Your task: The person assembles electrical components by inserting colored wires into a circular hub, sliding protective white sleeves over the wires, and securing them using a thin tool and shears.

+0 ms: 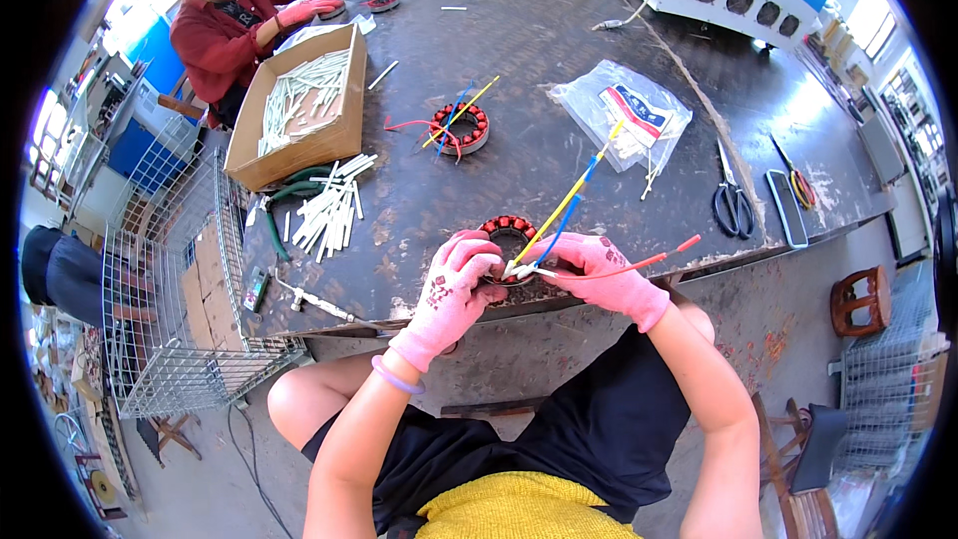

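At the table's near edge is a ring-shaped motor stator (pixel 509 227) with red coils. My left hand (pixel 454 284), in a pink glove, is closed on its left side. My right hand (pixel 604 274), gloved alike, pinches the lead wires at the ring's right side; its fingertips are partly hidden. A yellow wire (pixel 571 198) and a blue wire (pixel 561 228) rise from between my hands, and a red wire (pixel 654 260) sticks out to the right. Short white sleeving (pixel 515 269) shows at the wires' base. Farther back lies a second stator (pixel 469 143) with similar wires.
Left stand a cardboard box (pixel 354 105) of white tubes, loose white tubes (pixel 334 215), green-handled pliers (pixel 276 235) and a small torch-like tool (pixel 319 303). Right lie a plastic bag (pixel 664 125), scissors (pixel 733 205) and a phone (pixel 786 208). A co-worker (pixel 225 40) sits far left.
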`<state>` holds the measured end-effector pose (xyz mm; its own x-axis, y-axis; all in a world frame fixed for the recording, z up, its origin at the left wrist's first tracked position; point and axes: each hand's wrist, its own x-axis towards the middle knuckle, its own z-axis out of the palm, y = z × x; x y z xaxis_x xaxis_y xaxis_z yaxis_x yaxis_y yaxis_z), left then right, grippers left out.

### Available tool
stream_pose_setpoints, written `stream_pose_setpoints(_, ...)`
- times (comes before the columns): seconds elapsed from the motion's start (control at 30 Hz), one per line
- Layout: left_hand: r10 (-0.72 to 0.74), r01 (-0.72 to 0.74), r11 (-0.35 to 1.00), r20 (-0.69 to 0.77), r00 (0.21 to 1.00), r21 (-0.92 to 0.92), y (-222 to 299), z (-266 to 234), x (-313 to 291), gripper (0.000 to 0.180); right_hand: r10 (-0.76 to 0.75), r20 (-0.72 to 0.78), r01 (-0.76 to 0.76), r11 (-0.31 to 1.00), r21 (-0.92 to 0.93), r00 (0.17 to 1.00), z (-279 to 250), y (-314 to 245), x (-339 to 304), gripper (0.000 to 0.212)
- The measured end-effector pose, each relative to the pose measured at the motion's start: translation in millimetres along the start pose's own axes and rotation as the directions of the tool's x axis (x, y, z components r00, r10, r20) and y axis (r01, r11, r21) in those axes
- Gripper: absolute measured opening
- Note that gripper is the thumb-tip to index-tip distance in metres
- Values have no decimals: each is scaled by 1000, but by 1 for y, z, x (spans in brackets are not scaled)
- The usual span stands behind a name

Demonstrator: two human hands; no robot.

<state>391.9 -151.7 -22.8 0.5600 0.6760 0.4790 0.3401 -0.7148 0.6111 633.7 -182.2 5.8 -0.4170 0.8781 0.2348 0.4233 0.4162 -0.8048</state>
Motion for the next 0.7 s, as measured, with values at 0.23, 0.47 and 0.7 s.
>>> stream_pose_setpoints(0.23, 9, -10, 998, 28, 1000, 56, 4, -5, 4, 35, -66, -86, 49, 982, -182, 994, 13, 9, -1, 32)
stream_pose_setpoints(0.47, 10, -10, 997, -2, 1000, 79, 5, 0, 0, 34, 161, -134, -125, 961, 246, 978, 25, 13, -4, 26)
stream_pose_setpoints(0.7, 360, -338, 785, 63, 931, 519, 77, -13, -8, 30, 80, -219, -73, 996, 43, 972, 27, 11, -6, 23)
